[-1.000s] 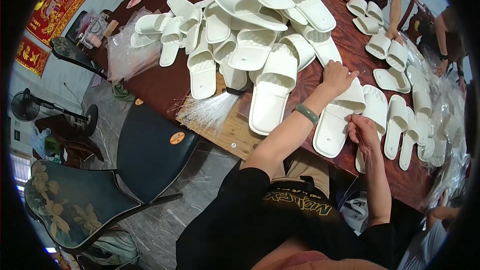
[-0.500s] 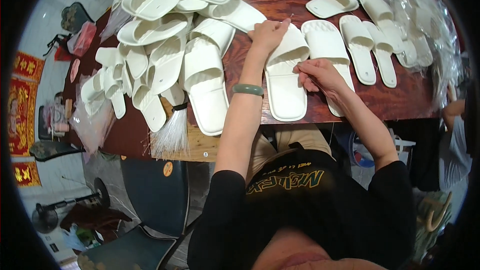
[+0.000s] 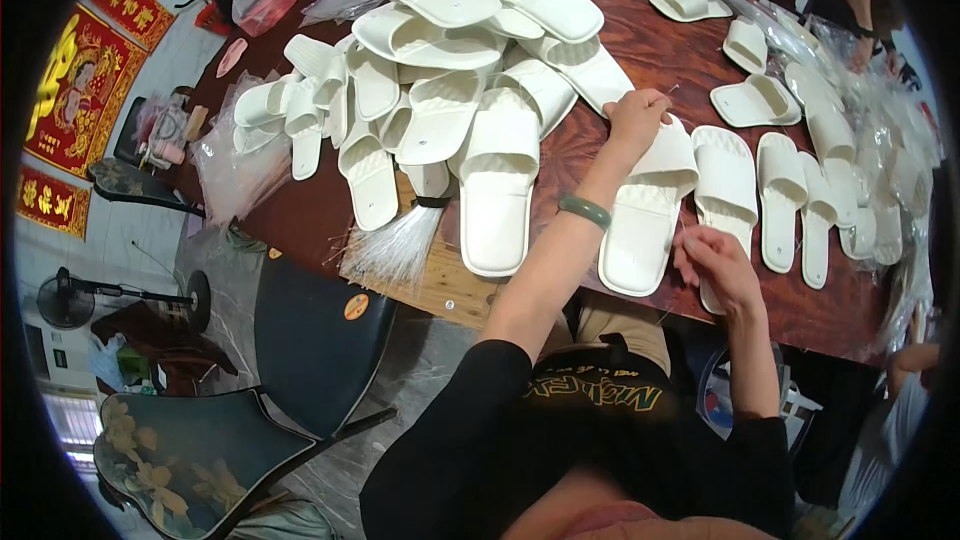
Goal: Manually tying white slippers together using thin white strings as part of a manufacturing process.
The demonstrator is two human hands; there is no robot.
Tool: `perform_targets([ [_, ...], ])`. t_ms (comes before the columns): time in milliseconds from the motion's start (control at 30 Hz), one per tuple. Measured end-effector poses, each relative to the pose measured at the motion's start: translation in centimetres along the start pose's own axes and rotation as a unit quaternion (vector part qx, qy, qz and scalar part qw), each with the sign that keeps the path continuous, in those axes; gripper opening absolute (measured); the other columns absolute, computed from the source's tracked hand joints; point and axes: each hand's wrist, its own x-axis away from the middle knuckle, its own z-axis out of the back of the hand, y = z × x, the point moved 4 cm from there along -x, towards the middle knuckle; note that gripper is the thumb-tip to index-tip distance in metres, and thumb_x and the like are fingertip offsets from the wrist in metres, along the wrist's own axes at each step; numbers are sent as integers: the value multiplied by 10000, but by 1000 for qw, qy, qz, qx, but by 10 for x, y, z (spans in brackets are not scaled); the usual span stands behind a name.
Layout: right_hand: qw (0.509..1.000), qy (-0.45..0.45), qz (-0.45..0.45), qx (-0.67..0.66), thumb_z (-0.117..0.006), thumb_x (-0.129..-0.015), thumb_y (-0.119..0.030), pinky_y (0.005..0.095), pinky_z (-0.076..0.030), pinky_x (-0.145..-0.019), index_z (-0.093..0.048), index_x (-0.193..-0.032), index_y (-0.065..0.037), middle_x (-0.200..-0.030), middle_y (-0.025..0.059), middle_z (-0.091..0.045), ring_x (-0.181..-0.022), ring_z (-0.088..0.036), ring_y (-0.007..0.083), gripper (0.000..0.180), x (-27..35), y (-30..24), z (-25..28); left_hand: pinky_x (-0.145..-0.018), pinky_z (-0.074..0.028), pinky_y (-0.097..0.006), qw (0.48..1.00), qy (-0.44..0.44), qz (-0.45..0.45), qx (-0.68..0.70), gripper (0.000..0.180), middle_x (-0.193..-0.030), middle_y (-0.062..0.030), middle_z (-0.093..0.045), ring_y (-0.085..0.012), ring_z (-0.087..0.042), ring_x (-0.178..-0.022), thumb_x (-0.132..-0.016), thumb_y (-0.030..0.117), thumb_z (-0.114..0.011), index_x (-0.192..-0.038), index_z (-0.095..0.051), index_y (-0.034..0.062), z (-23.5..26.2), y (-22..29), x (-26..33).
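Left hand [image 3: 636, 118] resting on a white slipper [image 3: 645, 205] near the table [image 3: 310, 210] front edge, fingers pinched on something thin, right hand [image 3: 715, 265] pinching a fine strand beside the next slipper [image 3: 725, 185], slipper heap [image 3: 450, 70] crowding the left, bare wood between.

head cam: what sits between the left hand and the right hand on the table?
In the head view, a white slipper spans the stretch: the left hand rests on its upper end, and the right hand hovers just right of its lower end, by the next slipper.
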Motion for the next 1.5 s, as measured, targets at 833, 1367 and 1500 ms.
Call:
perform_targets([
  [833, 561, 217, 406, 688, -579, -686, -102, 292, -455, -605, -556, -981, -33, -855, 52, -515, -736, -535, 180, 303, 77, -3, 4, -645, -371, -186, 959, -270, -23, 79, 205, -842, -1, -643, -48, -471, -694, -915, 166, -486, -952, -636, 32, -64, 41, -7],
  [1367, 558, 179, 355, 728, -515, -752, -118, 336, -504, -571, -551, -860, -31, -807, 96, -583, -706, -620, 224, 144, -9, -15, 59, -618, -418, -204, 906, -419, 51, 32, 198, -818, 45, -593, -50, -516, -709, -914, 223, -517, -941, -629, 62, -88, 22, -36],
  [1500, 554, 203, 359, 723, -531, -726, -109, 329, -497, -553, -542, -813, -23, -767, 88, -577, -685, -612, 219, 123, -3, -18, 62, -696, -449, -213, 881, -463, 63, 73, 193, -866, 11, -621, -65, -553, -780, -906, 184, -532, -953, -628, 24, -100, 35, -27],
])
